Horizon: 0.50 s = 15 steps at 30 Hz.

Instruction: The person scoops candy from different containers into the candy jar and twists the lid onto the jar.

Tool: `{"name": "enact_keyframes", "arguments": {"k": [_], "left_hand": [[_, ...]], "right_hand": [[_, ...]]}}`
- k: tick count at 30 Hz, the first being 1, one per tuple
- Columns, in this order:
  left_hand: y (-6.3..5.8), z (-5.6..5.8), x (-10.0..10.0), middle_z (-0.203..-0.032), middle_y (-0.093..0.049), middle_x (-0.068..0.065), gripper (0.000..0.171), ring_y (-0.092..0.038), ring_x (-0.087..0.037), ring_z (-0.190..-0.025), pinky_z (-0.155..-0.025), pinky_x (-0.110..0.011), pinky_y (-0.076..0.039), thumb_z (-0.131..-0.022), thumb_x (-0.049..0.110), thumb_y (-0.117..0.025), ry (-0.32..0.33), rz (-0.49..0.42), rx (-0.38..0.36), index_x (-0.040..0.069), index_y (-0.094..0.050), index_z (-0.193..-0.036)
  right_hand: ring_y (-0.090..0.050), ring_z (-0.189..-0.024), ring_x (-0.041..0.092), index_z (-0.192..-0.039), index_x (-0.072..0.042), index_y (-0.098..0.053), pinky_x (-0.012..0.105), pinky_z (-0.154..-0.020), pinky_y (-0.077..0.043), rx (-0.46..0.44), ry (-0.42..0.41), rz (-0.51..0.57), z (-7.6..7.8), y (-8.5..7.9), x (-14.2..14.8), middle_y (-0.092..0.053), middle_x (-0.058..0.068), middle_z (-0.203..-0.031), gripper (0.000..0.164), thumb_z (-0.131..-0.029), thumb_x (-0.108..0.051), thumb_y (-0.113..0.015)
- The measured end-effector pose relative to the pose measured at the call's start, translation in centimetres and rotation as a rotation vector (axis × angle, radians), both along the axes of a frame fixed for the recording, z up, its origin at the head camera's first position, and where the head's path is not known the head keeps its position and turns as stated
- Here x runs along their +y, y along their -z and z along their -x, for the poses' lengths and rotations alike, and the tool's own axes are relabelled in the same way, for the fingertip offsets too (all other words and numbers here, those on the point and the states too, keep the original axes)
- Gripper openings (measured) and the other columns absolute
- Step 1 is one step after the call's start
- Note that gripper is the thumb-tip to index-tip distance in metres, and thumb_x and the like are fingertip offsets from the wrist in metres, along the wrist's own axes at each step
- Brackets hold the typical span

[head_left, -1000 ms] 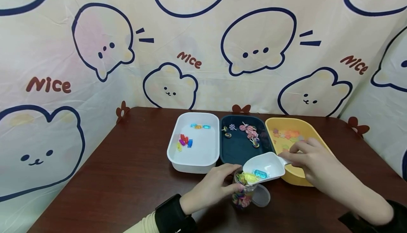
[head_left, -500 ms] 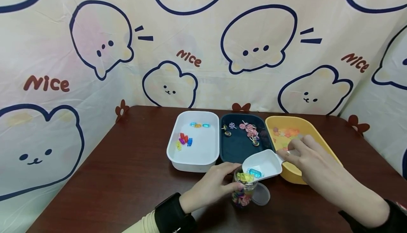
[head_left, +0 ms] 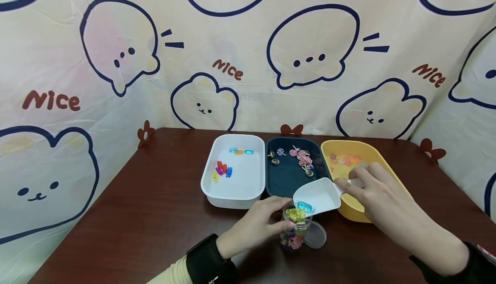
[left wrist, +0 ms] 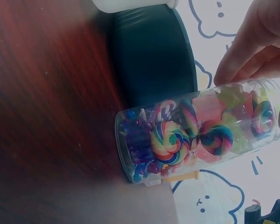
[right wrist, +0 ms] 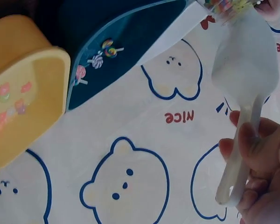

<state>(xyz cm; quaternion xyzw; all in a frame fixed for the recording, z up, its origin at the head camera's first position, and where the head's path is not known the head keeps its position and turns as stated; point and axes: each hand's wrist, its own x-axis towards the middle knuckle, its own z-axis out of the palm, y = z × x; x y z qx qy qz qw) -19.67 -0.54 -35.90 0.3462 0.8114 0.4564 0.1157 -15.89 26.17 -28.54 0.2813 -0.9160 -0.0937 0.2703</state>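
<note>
A clear jar [head_left: 291, 237] stands on the table, packed with colourful candies and swirl lollipops [left wrist: 170, 142]. My left hand [head_left: 255, 224] grips it near the rim, thumb in front and fingers behind. My right hand [head_left: 381, 204] holds a white scoop [head_left: 321, 192] by its handle [right wrist: 235, 172]. The scoop is tipped, with its lip over the jar's mouth. A blue wrapped candy [head_left: 305, 207] lies at that lip. Just below, a yellow wrapped candy [head_left: 296, 214] sits in the jar's opening. The right wrist view shows mainly the scoop's underside.
A round clear lid [head_left: 315, 236] lies right of the jar. Behind stand a white tray [head_left: 248, 189] with several wrapped candies, a dark tray [head_left: 280, 185] with lollipops, and a yellow tray [head_left: 354, 211] with pale coloured pieces. A printed cloth [head_left: 255, 112] hangs behind the table.
The scoop has tipped further toward the jar. The yellow candy has slid off it into the jar's mouth, and the blue candy has slid down to the lip. My left hand keeps its grip.
</note>
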Motion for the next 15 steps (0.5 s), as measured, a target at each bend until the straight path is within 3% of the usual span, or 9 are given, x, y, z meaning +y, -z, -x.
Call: {"name": "enact_keyframes", "arguments": {"k": [5,9,15], "left_hand": [[0.06,0.07,0.02,-0.141,-0.062,-0.014,0.051,-0.060,-0.019,-0.126,-0.104,-0.031,-0.053,-0.100,0.026,-0.067,0.002,0.004,-0.003,0.002,-0.057,-0.144],[0.60,0.37,-0.10,-0.141,-0.062,-0.014,0.052,-0.061,-0.017,-0.125,-0.102,-0.028,-0.054,-0.101,0.029,-0.064,0.023,0.008,0.051,0.002,-0.056,-0.145],[0.66,0.48,-0.07,-0.139,-0.063,-0.014,0.050,-0.061,-0.016,-0.123,-0.103,-0.027,-0.053,-0.101,0.028,-0.064,0.036,-0.002,0.062,0.003,-0.057,-0.144]], "right_hand": [[-0.049,-0.087,0.026,-0.102,-0.015,-0.081,0.034,-0.067,-0.045,-0.069,0.027,0.011,0.17,-0.26,0.12,-0.066,0.010,-0.096,0.058,-0.055,0.017,-0.090],[-0.049,-0.089,0.028,-0.105,-0.014,-0.081,0.034,-0.067,-0.048,-0.111,0.056,0.000,0.24,-0.53,0.42,-0.065,0.010,-0.099,0.058,-0.056,0.016,-0.090],[-0.049,-0.088,0.029,-0.105,-0.011,-0.080,0.033,-0.067,-0.048,-0.126,0.073,-0.005,0.38,-0.80,0.89,-0.064,0.012,-0.098,0.058,-0.057,0.019,-0.087]]}}
